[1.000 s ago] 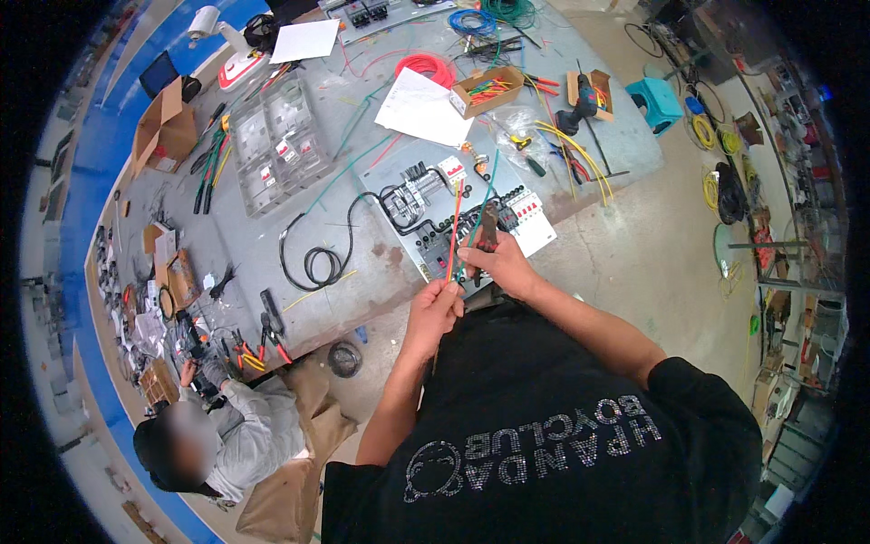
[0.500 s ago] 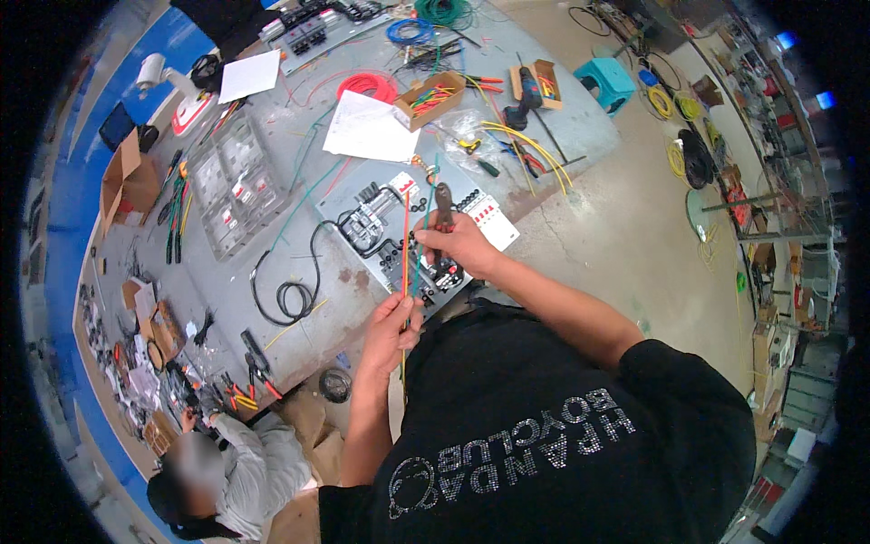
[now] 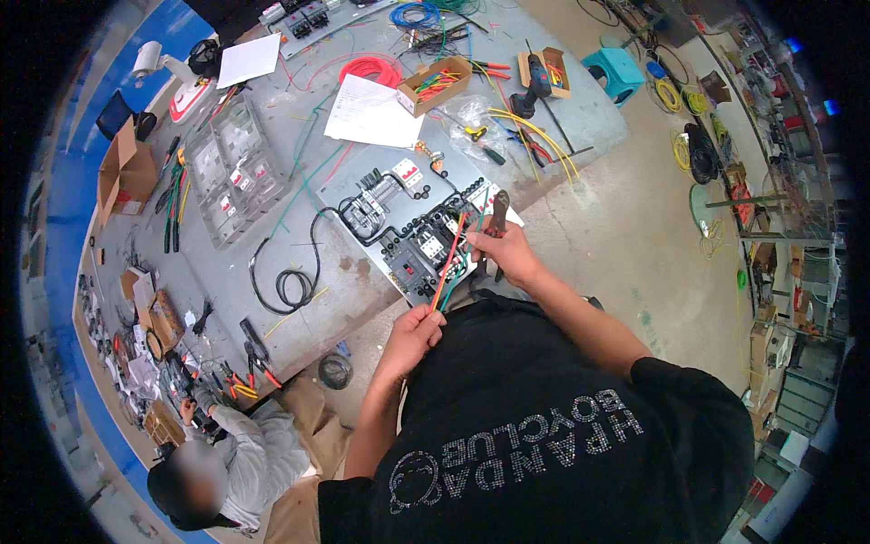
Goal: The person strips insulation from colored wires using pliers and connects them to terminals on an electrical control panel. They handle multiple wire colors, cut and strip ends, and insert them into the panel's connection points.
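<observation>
My left hand [image 3: 415, 339] is closed around a red-orange wire [image 3: 449, 265] and a green wire [image 3: 450, 288], which rise out of it toward my other hand. In my right hand [image 3: 509, 252] is a dark pair of pliers [image 3: 499, 218], gripped upright; the thumb and finger also pinch near the upper part of the wires. Beneath both hands lies a metal mounting plate [image 3: 337, 192] at the table's near edge. It carries black breakers [image 3: 410, 270], terminal parts and a black looped cable [image 3: 294, 295]. Whether the pliers' jaws touch a wire cannot be made out.
Past the plate are a paper sheet [image 3: 373, 116], a box of coloured wires [image 3: 435, 83], a cordless drill [image 3: 533, 86] and loose yellow wires [image 3: 553, 145]. A grey enclosure [image 3: 237, 172] lies left. A seated co-worker [image 3: 245, 462] works at lower left; a blue stool [image 3: 614, 74] stands right.
Both hands have moved right, the pliers and wires with them. The wires now slant to the right instead of standing nearly upright, and more of the plate shows.
</observation>
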Demonstrator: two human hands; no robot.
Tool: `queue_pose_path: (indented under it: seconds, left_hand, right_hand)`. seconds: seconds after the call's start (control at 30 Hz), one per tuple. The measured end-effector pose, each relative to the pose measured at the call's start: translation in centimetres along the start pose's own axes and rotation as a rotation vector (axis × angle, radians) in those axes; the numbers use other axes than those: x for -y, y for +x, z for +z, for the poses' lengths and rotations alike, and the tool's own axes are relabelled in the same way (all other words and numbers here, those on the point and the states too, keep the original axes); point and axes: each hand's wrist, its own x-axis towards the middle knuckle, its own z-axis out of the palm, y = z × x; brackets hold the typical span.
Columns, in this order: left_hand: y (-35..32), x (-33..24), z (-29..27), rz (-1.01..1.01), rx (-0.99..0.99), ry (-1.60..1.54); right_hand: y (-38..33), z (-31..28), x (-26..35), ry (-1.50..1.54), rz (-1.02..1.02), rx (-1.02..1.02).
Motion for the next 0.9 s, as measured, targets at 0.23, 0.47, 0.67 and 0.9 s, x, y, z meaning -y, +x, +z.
queue_pose_path:
  seconds: [0.23, 0.47, 0.67, 0.9]
  left_hand:
    - [1.3, 0.8, 0.5, 0.058, 0.033, 0.086]
    - [0.8, -0.4, 0.2, -0.026, 0.043, 0.063]
    - [1.2, 0.1, -0.1, -0.036, 0.068, -0.006]
    - [1.1, 0.0, -0.8, -0.079, 0.094, -0.06]
  right_hand:
    - [0.2, -2.4, -1.6, 0.022, 0.011, -0.11]
    - [1.0, -3.7, 0.2, 0.051, 0.011, -0.167]
    - [1.9, -3.2, -0.7, 0.031, -0.082, -0.199]
    - [2.1, -2.4, 1.3, 0.02, 0.017, -0.058]
